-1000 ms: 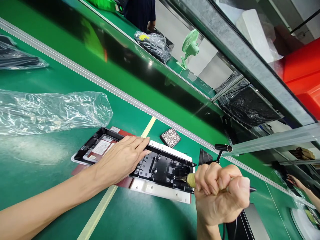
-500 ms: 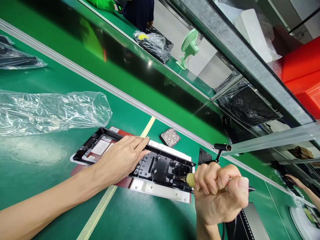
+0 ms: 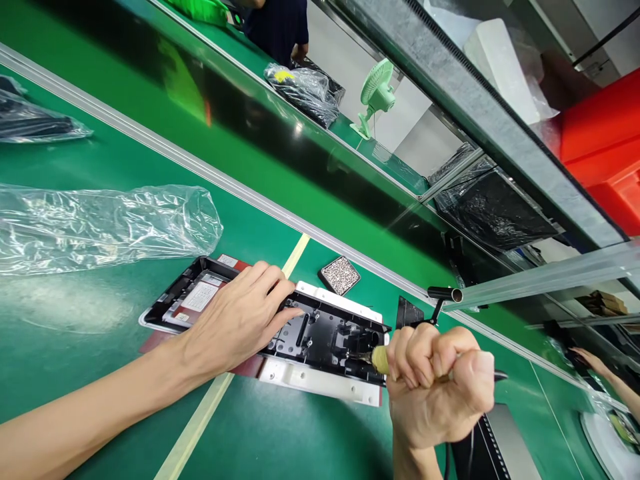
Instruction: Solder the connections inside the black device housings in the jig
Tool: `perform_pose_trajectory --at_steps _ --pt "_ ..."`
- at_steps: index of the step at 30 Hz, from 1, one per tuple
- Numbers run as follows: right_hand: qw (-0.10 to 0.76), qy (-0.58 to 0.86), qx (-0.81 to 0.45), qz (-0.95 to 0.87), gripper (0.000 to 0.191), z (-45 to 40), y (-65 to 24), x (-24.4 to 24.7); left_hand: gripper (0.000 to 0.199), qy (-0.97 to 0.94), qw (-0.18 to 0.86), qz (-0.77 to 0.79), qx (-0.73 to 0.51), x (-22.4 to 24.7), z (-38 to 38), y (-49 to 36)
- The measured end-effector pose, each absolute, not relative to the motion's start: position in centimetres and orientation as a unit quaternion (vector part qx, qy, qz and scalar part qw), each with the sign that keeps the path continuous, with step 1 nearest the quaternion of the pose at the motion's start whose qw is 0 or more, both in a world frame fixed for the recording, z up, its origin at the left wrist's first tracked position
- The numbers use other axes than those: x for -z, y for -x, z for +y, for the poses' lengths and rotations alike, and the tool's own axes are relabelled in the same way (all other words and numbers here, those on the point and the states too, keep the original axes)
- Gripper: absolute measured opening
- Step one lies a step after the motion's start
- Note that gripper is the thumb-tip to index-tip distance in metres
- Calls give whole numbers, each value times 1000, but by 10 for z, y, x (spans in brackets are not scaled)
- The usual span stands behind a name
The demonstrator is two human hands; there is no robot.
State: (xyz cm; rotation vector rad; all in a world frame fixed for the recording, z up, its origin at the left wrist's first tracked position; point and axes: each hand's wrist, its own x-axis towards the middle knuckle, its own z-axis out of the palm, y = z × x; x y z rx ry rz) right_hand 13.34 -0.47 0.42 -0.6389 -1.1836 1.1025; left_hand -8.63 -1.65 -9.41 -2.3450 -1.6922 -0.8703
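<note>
A long black plastic housing with metal plates and posts inside lies in a white and dark-red fixture. My left hand rests across its middle, fingers bent over the far edge and thumb stretched out over the inside. Wrapped in a fist, my right hand grips a yellow-handled tool above the right end. The tool's metal tip points down into the housing; exactly what it touches is too small to tell. A dark tapered tail sticks out behind the fist.
Clear plastic bags lie on the green bench at left. A speckled square pad sits behind the fixture, near a black tube on a stand. A metal rail runs behind. Another person's hand is at far right; a green fan stands beyond.
My left hand's fingers have arched up, and its thumb has moved away from them. The right hand and the tool stay nearly where they were.
</note>
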Motion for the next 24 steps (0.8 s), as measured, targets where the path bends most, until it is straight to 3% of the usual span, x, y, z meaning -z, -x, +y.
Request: perform_pose_trajectory --at_steps 8,24 --pt "647 274 -481 -525 39 -4 -131 -5 27 817 21 -489 306 105 -15 87" --pt "646 279 -482 -522 40 -5 -129 -8 28 819 -106 -515 231 97 -13 88"
